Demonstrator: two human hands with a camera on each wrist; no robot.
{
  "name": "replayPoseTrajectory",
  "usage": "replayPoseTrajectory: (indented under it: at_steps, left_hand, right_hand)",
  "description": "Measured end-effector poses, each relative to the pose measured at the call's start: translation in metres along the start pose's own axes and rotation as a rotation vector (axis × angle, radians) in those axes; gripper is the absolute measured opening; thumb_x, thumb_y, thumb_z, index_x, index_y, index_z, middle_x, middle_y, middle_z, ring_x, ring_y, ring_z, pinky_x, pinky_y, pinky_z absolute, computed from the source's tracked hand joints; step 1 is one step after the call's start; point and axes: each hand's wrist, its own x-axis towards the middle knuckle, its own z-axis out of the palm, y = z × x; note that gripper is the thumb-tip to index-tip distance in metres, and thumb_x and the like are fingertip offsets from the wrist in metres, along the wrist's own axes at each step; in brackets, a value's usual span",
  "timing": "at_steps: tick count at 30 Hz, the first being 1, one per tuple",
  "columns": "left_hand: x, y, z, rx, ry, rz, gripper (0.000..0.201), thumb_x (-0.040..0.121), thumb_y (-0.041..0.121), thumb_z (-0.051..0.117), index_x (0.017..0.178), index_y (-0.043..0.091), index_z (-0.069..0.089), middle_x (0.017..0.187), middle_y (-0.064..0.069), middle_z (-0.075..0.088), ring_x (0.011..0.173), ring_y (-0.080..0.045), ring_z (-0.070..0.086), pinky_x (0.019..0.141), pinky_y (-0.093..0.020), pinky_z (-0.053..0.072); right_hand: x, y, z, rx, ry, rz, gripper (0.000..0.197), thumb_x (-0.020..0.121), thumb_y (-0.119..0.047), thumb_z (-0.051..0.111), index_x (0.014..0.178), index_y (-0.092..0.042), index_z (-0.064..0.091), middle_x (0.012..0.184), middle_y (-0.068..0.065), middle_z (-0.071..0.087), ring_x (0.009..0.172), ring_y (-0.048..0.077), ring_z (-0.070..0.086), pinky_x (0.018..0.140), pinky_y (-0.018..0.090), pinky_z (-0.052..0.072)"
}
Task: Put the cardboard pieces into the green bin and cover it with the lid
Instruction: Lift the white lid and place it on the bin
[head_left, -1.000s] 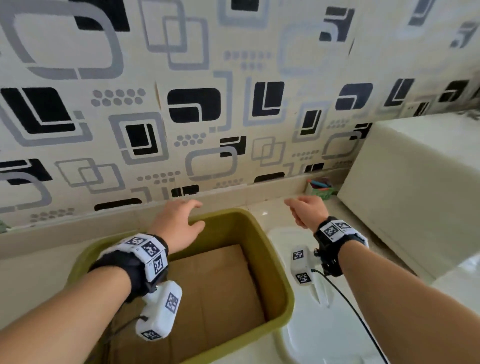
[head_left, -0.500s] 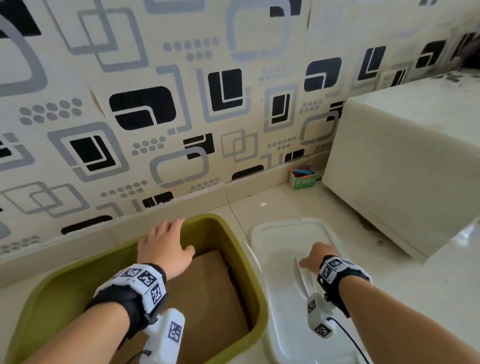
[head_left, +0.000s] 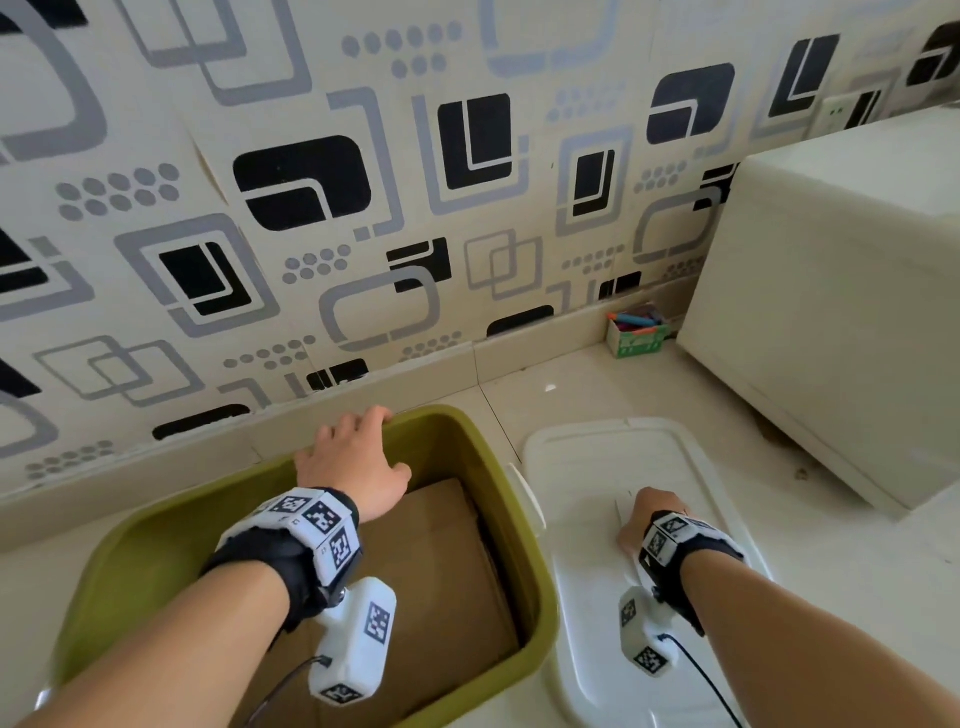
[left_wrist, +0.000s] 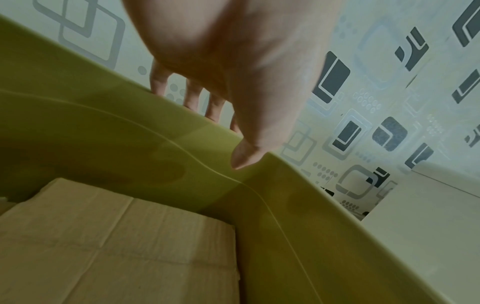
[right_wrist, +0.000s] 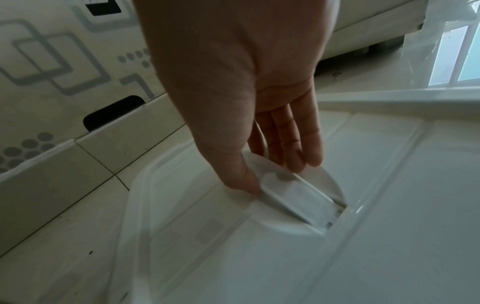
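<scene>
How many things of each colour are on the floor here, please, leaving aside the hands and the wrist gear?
Green: 2, the bin and the small box of crayons.
White: 2, the lid and the big cabinet.
Brown: 1 visible layer of cardboard in the bin; how many pieces cannot be told.
Total: 5.

Left hand (head_left: 353, 462) reaches forward, fingers extended; right hand (head_left: 636, 519) angles down, thumb and fingers pinching.

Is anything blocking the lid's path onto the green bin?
Only the left hand, which rests on the green bin's far rim over the opening. The cardboard lies flat below the rim. The right hand pinches the lid's handle.
</scene>
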Motion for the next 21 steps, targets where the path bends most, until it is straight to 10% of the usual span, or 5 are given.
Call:
replayPoseTrajectory:
  at_steps: [11, 14, 17, 21]
  left_hand:
    - [0.001, 0.003, -0.009, -0.009, -0.045, -0.014, 0.056, 0.083, 0.043, 0.052, 0.135, 0.035, 0.034, 0.139, -0.001, 0.047, 0.125, -0.028, 0.046, 0.099, -0.048, 0.046]
    - [0.002, 0.004, -0.014, -0.029, -0.079, -0.018, 0.054, 0.083, 0.042, 0.052, 0.134, 0.034, 0.036, 0.137, -0.002, 0.049, 0.123, -0.028, 0.048, 0.097, -0.047, 0.048]
    - [0.005, 0.003, -0.019, -0.062, -0.114, -0.012, 0.055, 0.081, 0.044, 0.053, 0.132, 0.034, 0.038, 0.134, -0.001, 0.051, 0.116, -0.026, 0.053, 0.093, -0.046, 0.051]
    - [0.010, 0.000, -0.029, -0.200, -0.199, -0.021, 0.054, 0.082, 0.041, 0.057, 0.134, 0.029, 0.045, 0.126, -0.001, 0.059, 0.104, -0.022, 0.061, 0.092, -0.040, 0.053]
  right_hand:
    - [0.005, -0.003, -0.008, 0.094, 0.008, 0.076, 0.023, 0.086, -0.022, 0.062, 0.065, -0.018, 0.052, 0.068, 0.000, 0.054, 0.061, 0.017, 0.055, 0.054, 0.021, 0.042]
    - [0.011, -0.006, -0.022, 0.054, -0.014, 0.046, 0.016, 0.088, -0.023, 0.065, 0.097, -0.011, 0.070, 0.090, 0.003, 0.061, 0.078, 0.021, 0.059, 0.065, 0.023, 0.043]
    - [0.012, -0.013, -0.052, 0.076, -0.027, 0.025, 0.050, 0.086, -0.019, 0.074, 0.130, 0.000, 0.060, 0.124, 0.018, 0.058, 0.104, 0.026, 0.053, 0.080, 0.029, 0.034]
    - [0.009, -0.028, -0.102, -0.021, 0.069, 0.052, 0.029, 0.074, -0.037, 0.073, 0.095, -0.017, 0.070, 0.104, 0.014, 0.069, 0.090, 0.028, 0.067, 0.075, 0.031, 0.052]
